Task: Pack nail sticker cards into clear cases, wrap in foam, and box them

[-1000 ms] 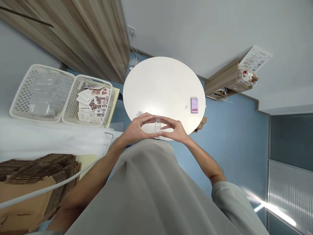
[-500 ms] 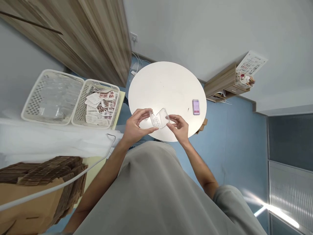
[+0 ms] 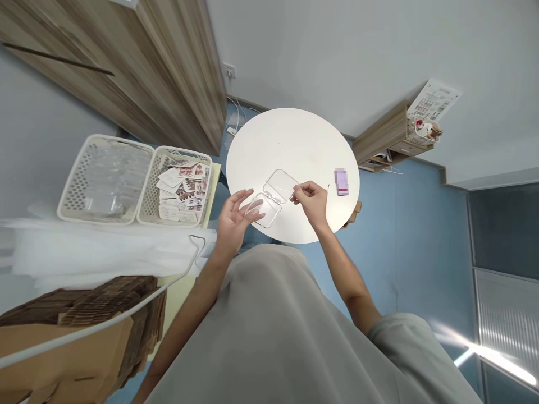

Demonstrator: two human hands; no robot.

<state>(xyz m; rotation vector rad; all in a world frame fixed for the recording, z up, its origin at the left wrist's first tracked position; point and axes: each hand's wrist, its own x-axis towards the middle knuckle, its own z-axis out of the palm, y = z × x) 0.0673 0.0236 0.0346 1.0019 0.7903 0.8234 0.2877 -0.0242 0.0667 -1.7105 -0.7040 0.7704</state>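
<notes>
A clear plastic hinged case (image 3: 283, 185) is spread open over the near part of the white round table (image 3: 303, 134), its two halves joined at the middle. My right hand (image 3: 312, 201) pinches the right corner of the farther half between thumb and fingers. At the nearer half, my left hand (image 3: 236, 217) has its fingers apart, with fingertips overlapping the clear plastic at its left edge. Whether the case rests fully on the table I cannot tell.
A purple box (image 3: 342, 182) lies on the table's right side. To the left are a white basket of clear plastic cases (image 3: 107, 179) and a basket of printed cards (image 3: 179, 188). Flattened cardboard (image 3: 76, 336) is stacked at lower left, below white sheeting (image 3: 105, 249).
The case has turned and opened flatter, with one half now farther over the table. My left fingers have loosened and spread, while my right hand stays at the other half's edge.
</notes>
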